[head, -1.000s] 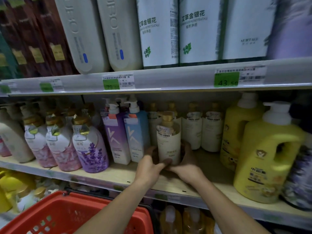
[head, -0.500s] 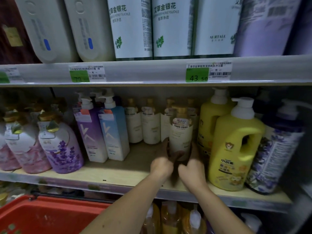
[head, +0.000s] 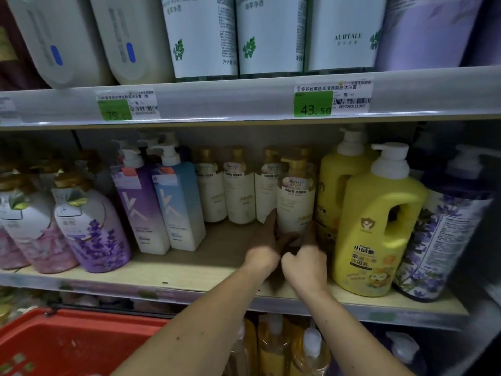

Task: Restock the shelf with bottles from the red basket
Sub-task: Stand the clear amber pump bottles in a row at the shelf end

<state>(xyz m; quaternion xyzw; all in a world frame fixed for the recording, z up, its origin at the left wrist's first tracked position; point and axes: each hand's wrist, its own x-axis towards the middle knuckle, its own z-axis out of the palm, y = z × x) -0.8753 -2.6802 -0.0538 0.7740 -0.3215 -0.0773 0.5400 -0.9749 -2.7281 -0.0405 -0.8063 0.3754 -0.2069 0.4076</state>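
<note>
A white bottle with a gold pump cap [head: 295, 202] stands upright on the wooden middle shelf [head: 189, 264], in front of a row of matching white bottles [head: 238, 196]. My left hand [head: 267, 246] grips its lower left side and my right hand [head: 306, 260] grips its lower right side, both around the base. A large yellow jug [head: 376, 223] stands just to the right of the held bottle. The red basket [head: 70, 346] sits at the bottom left below the shelf; its inside is mostly out of view.
Blue and purple pump bottles [head: 162, 204] and lavender-print bottles [head: 92, 229] fill the shelf's left side. A purple-flowered bottle [head: 444, 240] stands at the far right. Large bottles line the upper shelf [head: 244, 101]. More yellow bottles [head: 284, 348] stand on the shelf below.
Both hands have carried the white bottle to the right along the shelf, from the middle gap to a spot beside the yellow jugs. The view has shifted right.
</note>
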